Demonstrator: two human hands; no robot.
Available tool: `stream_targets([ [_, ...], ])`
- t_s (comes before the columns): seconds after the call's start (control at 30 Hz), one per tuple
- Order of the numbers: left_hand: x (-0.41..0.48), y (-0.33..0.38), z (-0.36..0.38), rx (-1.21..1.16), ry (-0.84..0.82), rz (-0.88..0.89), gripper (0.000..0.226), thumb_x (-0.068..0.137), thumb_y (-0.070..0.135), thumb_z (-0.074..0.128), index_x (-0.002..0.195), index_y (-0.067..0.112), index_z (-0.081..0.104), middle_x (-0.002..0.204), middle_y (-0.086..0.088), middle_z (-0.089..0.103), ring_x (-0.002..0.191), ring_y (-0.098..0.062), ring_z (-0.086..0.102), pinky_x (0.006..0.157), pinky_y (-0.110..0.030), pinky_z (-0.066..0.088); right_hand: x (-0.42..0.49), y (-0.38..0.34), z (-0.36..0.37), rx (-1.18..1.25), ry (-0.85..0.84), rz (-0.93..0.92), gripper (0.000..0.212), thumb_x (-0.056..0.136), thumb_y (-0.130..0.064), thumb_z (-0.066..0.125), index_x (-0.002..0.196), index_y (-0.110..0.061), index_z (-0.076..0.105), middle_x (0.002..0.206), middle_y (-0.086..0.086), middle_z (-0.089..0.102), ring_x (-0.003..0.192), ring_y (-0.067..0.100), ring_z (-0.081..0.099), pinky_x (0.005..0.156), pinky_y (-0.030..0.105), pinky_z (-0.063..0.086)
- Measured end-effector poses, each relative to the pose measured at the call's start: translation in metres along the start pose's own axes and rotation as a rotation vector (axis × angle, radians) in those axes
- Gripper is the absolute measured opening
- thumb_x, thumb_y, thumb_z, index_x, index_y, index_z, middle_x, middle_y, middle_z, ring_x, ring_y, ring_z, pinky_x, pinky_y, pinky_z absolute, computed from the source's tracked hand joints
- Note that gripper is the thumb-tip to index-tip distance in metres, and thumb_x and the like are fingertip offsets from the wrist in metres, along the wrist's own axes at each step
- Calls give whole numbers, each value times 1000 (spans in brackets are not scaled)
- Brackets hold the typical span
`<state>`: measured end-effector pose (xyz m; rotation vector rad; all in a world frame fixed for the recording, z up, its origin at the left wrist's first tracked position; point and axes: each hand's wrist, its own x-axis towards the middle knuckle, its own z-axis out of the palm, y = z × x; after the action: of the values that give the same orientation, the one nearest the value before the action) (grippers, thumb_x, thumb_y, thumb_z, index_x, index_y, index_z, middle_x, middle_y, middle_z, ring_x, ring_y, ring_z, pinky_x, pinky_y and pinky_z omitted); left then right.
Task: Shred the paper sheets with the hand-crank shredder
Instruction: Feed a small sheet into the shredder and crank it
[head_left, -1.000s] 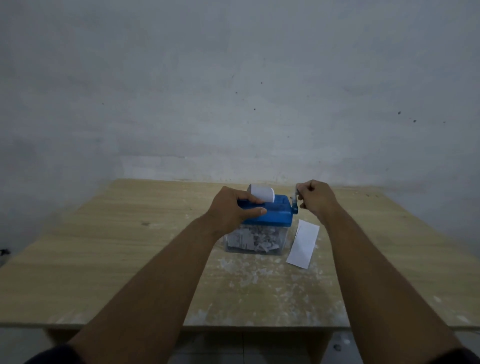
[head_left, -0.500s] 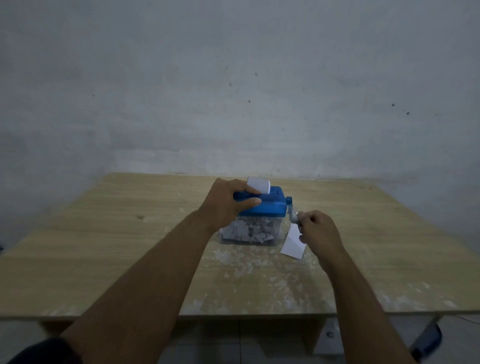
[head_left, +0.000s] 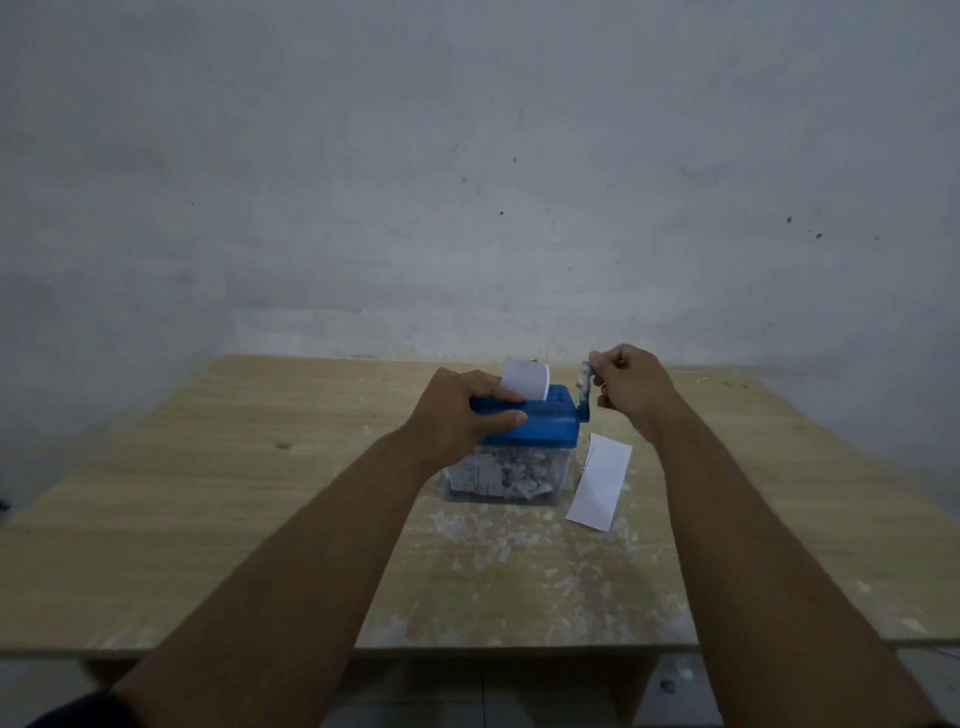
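Shredder (head_left: 540, 423): blue top on clear bin (head_left: 457, 491), midway between the counter's (head_left: 208, 493) left and right edges, nearer the far edge.
Bin contents: packed with white shreds (head_left: 504, 475).
Fed sheet (head_left: 525, 379): white, standing up out of the top slot, upper edge curling back.
Crank (head_left: 586, 389): on the shredder's right side, arm pointing up.
Left hand (head_left: 457, 415): clamped on the blue top, fingers over it beside the fed sheet, thumb along the near side.
Right hand (head_left: 631, 387): fingers curled, pinching the crank's top end.
Spare sheet (head_left: 600, 480): flat on the counter, just right of the bin, apart from both hands.
Scraps (head_left: 493, 540): pale bits strewn on the counter from the bin toward the near edge.
Wall (head_left: 467, 182): grey, behind the far edge.
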<state>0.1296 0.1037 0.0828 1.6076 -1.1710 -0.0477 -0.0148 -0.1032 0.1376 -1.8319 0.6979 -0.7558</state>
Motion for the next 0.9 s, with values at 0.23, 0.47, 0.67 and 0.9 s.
stream_targets([
  [0.23,-1,-2,3,-60,23,-19,27,83,18,91,108,12,84,109,3,78,95,-1,73,82,-17,60,-24,65,30,-35,-49,250,24,107,-6,48,83,-9,54,82,18,59,67,25,51,60,37,48],
  [0.47,-3,1,4,-71,17,-45,25,83,20,91,107,16,85,107,5,78,94,-4,73,82,-20,61,-98,62,17,38,138,149,29,107,-29,55,95,-6,67,84,13,66,71,23,59,67,40,54],
  [0.67,0,3,2,-19,-2,-46,25,82,20,91,106,16,85,106,9,76,92,8,69,75,-9,54,-107,30,-4,-4,59,91,21,106,-23,55,98,-11,70,87,10,68,73,21,61,67,36,55],
  [0.9,1,1,-2,2,-40,-36,26,84,24,90,110,19,85,110,9,78,93,6,70,79,-8,54,-50,-4,-11,65,32,8,34,107,-36,58,98,-7,73,75,5,63,64,16,55,64,33,51],
])
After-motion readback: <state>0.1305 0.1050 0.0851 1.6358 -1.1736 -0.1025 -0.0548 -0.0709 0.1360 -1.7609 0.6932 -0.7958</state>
